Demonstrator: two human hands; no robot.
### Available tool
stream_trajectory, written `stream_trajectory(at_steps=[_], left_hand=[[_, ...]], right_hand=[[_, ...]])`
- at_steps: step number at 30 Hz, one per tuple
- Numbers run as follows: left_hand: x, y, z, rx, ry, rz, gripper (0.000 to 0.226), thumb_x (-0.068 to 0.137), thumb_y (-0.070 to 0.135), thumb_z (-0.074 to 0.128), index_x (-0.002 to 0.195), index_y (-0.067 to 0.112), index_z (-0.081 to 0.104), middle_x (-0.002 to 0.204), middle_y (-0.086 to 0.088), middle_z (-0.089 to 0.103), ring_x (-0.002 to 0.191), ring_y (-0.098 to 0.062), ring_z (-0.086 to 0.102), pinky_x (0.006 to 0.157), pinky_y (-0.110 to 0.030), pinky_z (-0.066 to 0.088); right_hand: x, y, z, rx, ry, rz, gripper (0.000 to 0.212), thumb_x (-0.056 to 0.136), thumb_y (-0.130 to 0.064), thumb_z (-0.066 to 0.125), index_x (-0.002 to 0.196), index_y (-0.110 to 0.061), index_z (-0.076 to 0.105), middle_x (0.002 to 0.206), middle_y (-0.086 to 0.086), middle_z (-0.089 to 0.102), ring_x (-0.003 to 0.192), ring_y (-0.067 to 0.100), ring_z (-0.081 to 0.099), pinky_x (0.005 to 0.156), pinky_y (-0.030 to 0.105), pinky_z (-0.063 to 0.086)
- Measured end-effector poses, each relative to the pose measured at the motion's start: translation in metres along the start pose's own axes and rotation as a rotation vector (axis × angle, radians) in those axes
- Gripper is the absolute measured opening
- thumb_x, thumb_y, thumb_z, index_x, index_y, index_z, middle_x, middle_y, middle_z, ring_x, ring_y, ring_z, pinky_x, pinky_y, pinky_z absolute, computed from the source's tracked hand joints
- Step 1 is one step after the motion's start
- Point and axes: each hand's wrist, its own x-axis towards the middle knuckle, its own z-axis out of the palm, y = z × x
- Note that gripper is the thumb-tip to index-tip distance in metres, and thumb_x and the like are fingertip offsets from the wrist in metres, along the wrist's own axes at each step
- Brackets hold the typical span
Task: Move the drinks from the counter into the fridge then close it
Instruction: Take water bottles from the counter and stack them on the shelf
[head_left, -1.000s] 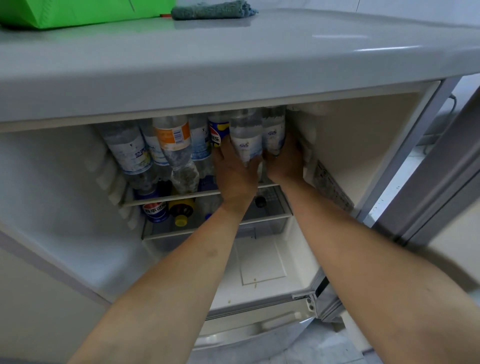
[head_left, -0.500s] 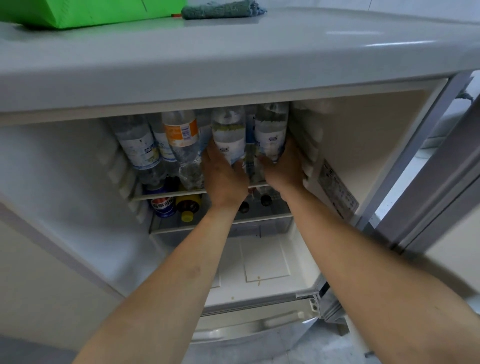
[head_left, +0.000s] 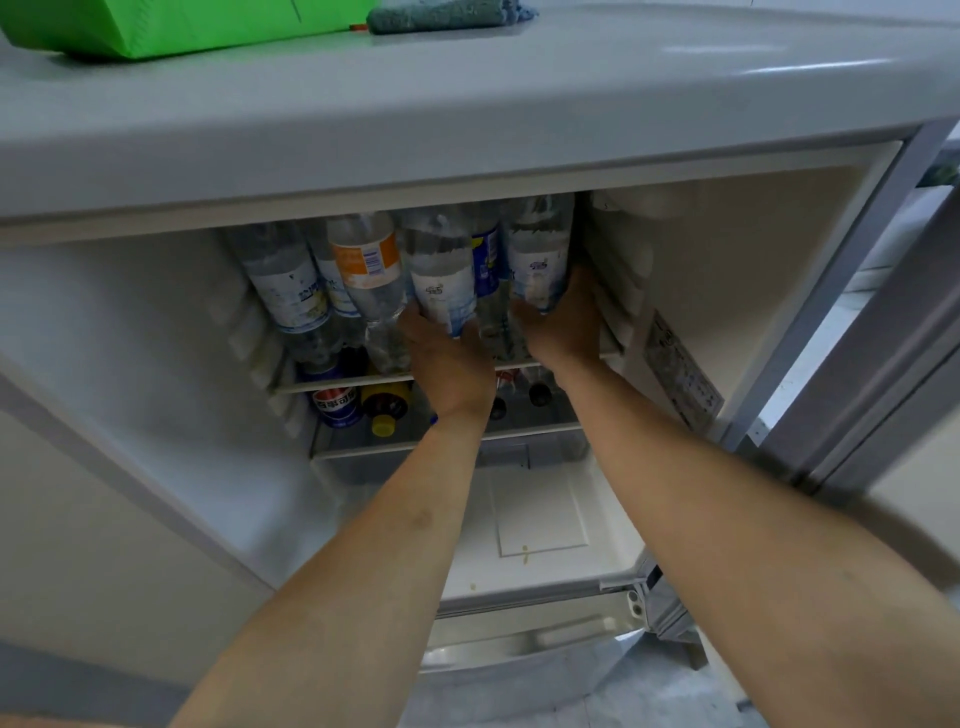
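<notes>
Two hands reach into the open fridge in my head view. My left hand has its fingers curled round a clear bottle at 12 o'clock, gripping its lower part on the upper shelf. My right hand grips a second clear bottle at 1 o'clock, against the right wall. An orange-label bottle stands just beside at 11 o'clock. Below sit a can and a yellow-capped bottle. On the worktop above lie a green box and a cloth.
</notes>
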Motion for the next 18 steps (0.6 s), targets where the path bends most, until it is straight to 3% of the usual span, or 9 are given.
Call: stream_trajectory(at_steps=[2, 4, 8, 11, 18], left_hand=[[0.000, -0.001, -0.003, 0.063, 0.035, 0.036, 0.063, 0.086, 0.013, 0.073, 0.140, 0.002, 0.042, 0.142, -0.017, 0.046, 0.132, -0.027, 0.045, 0.110, -0.020, 0.028], [0.001, -0.002, -0.008, 0.141, 0.082, 0.068, 0.065, 0.084, 0.019, 0.076, 0.140, 0.006, 0.047, 0.142, -0.017, 0.044, 0.131, -0.026, 0.041, 0.101, -0.013, 0.020], [0.006, -0.006, -0.017, 0.137, 0.077, 0.083, 0.051, 0.082, 0.018, 0.077, 0.123, 0.003, 0.050, 0.126, -0.014, 0.052, 0.116, -0.023, 0.047, 0.091, -0.025, 0.042], [0.010, -0.010, -0.021, 0.171, 0.045, 0.132, 0.044, 0.082, 0.017, 0.076, 0.114, 0.000, 0.050, 0.121, -0.016, 0.053, 0.115, -0.027, 0.048, 0.085, -0.030, 0.042], [0.004, -0.017, -0.029, 0.141, -0.027, 0.141, 0.054, 0.084, 0.013, 0.075, 0.128, 0.003, 0.048, 0.137, -0.017, 0.045, 0.129, -0.031, 0.043, 0.102, -0.034, 0.042]], right_hand=[[-0.002, 0.001, 0.002, 0.001, 0.005, -0.015, 0.060, 0.082, -0.027, 0.078, 0.131, -0.009, 0.047, 0.132, 0.008, 0.059, 0.118, 0.021, 0.058, 0.086, 0.027, 0.047], [-0.006, 0.002, 0.004, 0.002, 0.025, -0.029, 0.058, 0.083, -0.025, 0.077, 0.132, -0.011, 0.049, 0.132, 0.006, 0.060, 0.119, 0.021, 0.059, 0.091, 0.031, 0.049], [-0.009, 0.000, 0.007, 0.002, 0.027, -0.012, 0.059, 0.082, -0.023, 0.077, 0.133, -0.013, 0.049, 0.133, 0.005, 0.059, 0.121, 0.021, 0.059, 0.093, 0.030, 0.050], [-0.005, -0.002, 0.003, -0.029, -0.005, 0.011, 0.062, 0.081, -0.023, 0.078, 0.134, -0.013, 0.047, 0.135, 0.005, 0.059, 0.122, 0.022, 0.058, 0.096, 0.035, 0.051], [-0.019, -0.002, 0.001, -0.001, 0.013, 0.024, 0.069, 0.078, -0.031, 0.080, 0.135, -0.016, 0.044, 0.133, 0.005, 0.060, 0.117, 0.022, 0.060, 0.084, 0.027, 0.048]])
